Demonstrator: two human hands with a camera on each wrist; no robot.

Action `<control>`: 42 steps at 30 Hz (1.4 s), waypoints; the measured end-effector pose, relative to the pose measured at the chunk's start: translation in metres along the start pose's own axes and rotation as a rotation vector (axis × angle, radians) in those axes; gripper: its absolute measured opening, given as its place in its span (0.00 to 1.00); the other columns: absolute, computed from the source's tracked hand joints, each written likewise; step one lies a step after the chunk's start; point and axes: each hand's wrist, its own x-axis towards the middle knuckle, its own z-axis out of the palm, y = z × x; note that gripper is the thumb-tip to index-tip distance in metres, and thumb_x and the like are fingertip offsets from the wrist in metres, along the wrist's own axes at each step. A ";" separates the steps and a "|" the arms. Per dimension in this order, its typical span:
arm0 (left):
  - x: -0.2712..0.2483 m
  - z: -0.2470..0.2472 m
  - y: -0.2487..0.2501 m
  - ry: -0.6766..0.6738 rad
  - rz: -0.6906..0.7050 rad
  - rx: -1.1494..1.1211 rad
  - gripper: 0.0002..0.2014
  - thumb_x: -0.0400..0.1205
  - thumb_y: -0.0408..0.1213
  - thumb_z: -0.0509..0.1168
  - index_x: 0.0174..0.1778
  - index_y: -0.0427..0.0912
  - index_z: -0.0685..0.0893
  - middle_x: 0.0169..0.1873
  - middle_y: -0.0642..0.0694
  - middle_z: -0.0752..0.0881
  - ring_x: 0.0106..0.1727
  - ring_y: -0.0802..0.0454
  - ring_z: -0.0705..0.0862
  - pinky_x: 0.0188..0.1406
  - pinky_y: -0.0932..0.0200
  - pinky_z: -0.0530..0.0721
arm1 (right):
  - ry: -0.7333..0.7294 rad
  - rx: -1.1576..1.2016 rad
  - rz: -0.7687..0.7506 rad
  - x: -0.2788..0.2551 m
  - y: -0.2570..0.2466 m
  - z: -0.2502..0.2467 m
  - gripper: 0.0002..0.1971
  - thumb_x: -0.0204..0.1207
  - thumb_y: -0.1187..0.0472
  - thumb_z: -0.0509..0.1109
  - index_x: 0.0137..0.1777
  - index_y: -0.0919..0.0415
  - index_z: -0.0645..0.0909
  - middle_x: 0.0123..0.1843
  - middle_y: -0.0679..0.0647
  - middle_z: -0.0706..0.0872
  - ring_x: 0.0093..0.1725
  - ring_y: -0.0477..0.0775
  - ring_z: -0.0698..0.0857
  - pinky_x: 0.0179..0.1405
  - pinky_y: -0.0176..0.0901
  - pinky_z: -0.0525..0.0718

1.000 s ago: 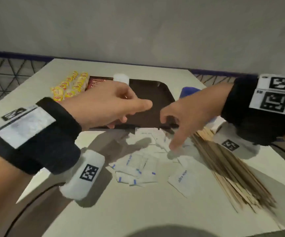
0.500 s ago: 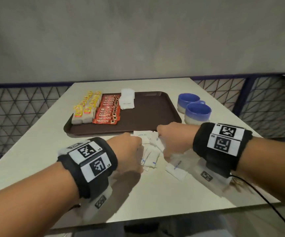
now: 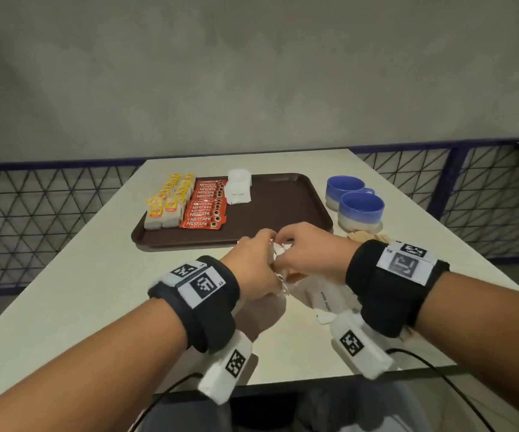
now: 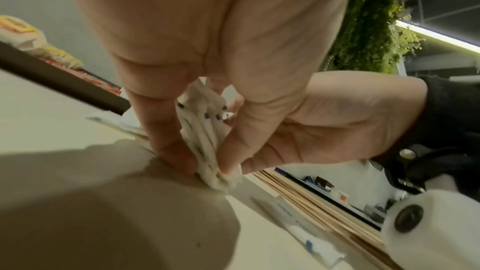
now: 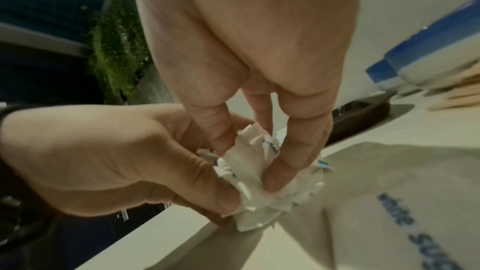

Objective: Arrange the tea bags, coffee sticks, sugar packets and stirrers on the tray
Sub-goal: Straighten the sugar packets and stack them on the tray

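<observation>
A brown tray (image 3: 283, 210) lies on the white table and holds rows of yellow tea bags (image 3: 171, 201), red coffee sticks (image 3: 206, 204) and a small stack of white sugar packets (image 3: 238, 188). Just in front of the tray, my left hand (image 3: 252, 263) and right hand (image 3: 308, 257) pinch one bunch of sugar packets (image 4: 205, 143) between them, standing on edge on the table. In the right wrist view the bunch (image 5: 257, 171) is squeezed between fingers of both hands. Wooden stirrers (image 4: 319, 204) lie to the right. More loose sugar packets (image 3: 326, 300) lie under my right wrist.
Two blue and white cups (image 3: 361, 210) stand right of the tray, with stirrer ends (image 3: 364, 236) in front of them. The right half of the tray is bare. A dark metal mesh railing (image 3: 49, 213) runs around the table; a grey wall stands behind.
Both hands have come together over the loose sugar packets and gathered them into one upright bunch. A second ago they were apart, the right fingers spread on the pile.
</observation>
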 end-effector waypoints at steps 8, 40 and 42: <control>-0.011 -0.012 0.003 -0.017 0.038 -0.442 0.18 0.74 0.19 0.71 0.48 0.48 0.81 0.55 0.28 0.88 0.55 0.36 0.89 0.61 0.32 0.87 | -0.185 0.129 -0.016 -0.006 -0.003 -0.019 0.34 0.73 0.69 0.77 0.77 0.48 0.73 0.63 0.64 0.84 0.53 0.57 0.87 0.57 0.50 0.90; 0.028 -0.058 -0.015 -0.258 0.122 -1.691 0.20 0.83 0.50 0.68 0.65 0.41 0.88 0.58 0.37 0.90 0.56 0.37 0.90 0.64 0.33 0.85 | 0.084 0.374 -0.326 0.030 -0.060 -0.011 0.16 0.81 0.64 0.74 0.66 0.49 0.81 0.57 0.56 0.92 0.56 0.58 0.92 0.54 0.68 0.91; 0.038 -0.064 -0.035 -0.223 0.125 -1.743 0.20 0.82 0.40 0.67 0.70 0.38 0.85 0.59 0.35 0.90 0.55 0.37 0.91 0.55 0.35 0.90 | 0.106 0.229 -0.351 0.049 -0.067 -0.006 0.18 0.78 0.63 0.78 0.65 0.52 0.82 0.55 0.53 0.92 0.53 0.51 0.92 0.54 0.57 0.93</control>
